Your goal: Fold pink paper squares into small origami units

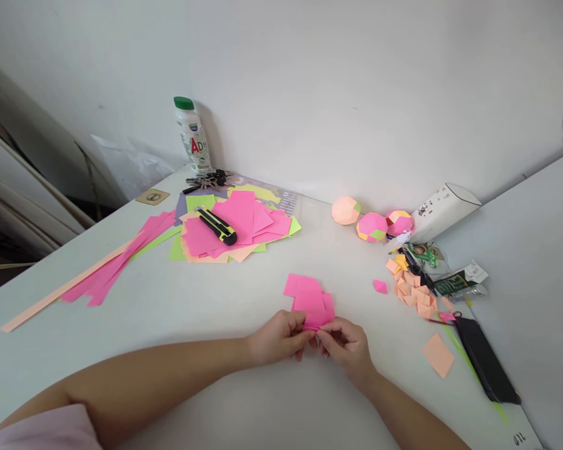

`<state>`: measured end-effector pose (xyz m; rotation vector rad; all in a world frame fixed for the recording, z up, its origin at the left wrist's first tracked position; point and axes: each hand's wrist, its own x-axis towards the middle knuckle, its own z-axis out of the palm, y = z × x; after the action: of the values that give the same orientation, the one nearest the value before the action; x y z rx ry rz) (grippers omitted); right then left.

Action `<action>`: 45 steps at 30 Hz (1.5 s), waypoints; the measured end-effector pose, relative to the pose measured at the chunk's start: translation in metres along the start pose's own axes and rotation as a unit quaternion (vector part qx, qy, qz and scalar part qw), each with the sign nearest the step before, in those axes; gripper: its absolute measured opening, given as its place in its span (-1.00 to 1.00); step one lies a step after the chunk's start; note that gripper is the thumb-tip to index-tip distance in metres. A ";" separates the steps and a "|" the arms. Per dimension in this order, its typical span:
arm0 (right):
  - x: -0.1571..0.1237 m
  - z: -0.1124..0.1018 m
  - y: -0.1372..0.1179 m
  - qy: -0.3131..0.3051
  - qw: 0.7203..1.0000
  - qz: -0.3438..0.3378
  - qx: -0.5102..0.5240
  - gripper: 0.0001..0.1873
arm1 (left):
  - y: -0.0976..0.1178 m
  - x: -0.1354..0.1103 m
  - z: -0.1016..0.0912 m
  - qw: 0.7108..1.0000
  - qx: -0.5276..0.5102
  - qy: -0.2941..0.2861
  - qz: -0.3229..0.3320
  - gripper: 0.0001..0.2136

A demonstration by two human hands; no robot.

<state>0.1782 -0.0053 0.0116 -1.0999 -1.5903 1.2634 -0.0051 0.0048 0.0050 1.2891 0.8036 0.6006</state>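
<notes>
Near the table's front, my left hand and my right hand meet fingertip to fingertip, both pinching a small piece of pink paper. Its edge looks folded, and the fingers hide most of it. Directly behind it, several pink paper sheets lie overlapping on the table. A small folded pink paper piece sits farther right.
A cutter knife rests on a coloured paper pile. Paper strips lie left; keys and a bottle stand behind. Paper balls, folded peach pieces and a black pouch are right.
</notes>
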 end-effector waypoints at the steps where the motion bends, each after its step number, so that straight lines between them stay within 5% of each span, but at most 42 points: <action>1: 0.000 0.000 0.000 0.001 1.000 0.000 0.002 -0.90 | -0.001 0.000 0.000 1.000 -0.002 -0.001 0.003 -0.72; 30: -0.005 0.003 0.001 0.005 1.000 0.009 -0.014 -0.84 | -0.004 0.001 -0.001 1.000 0.012 -0.001 0.013 -0.63; 36: -0.003 0.002 0.008 0.039 0.997 0.046 0.048 -0.75 | -0.001 0.001 -0.003 1.000 -0.021 -0.005 0.013 -0.64; 45: 0.001 -0.002 0.001 -0.043 0.997 0.054 0.031 -0.73 | -0.001 0.001 -0.003 0.999 -0.049 -0.013 0.007 -0.66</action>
<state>0.1802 -0.0040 0.0113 -1.1198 -1.5614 1.4385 -0.0070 0.0076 0.0032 1.2122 0.7354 0.6266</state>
